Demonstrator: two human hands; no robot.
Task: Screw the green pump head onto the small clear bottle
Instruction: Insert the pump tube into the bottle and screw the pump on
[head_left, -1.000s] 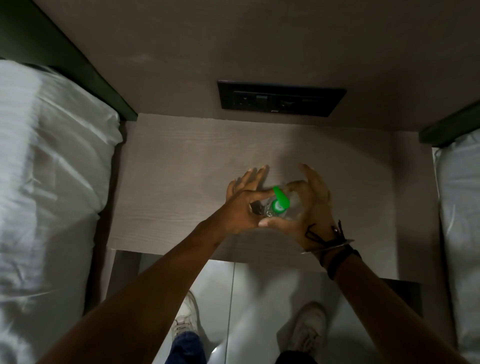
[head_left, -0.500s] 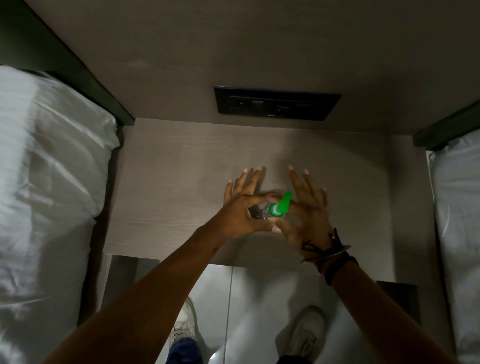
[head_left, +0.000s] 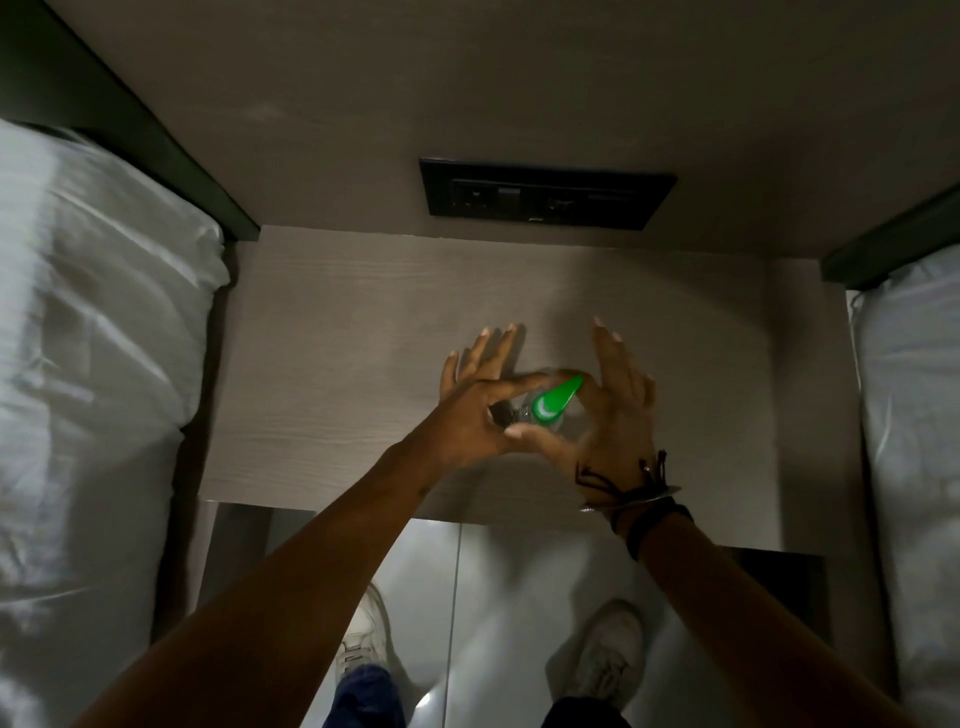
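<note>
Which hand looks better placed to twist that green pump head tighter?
Probably the right hand: it touches the green pump head, while the left hand pinches the clear bottle steady.

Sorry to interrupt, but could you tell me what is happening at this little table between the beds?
A person is standing over the bedside table, working on a small clear bottle with both hands. The left hand pinches around the bottle's neck, and the right hand is at the green pump head, which already sits on top, its spout pointing up and right. How tight it is cannot be told.
</note>
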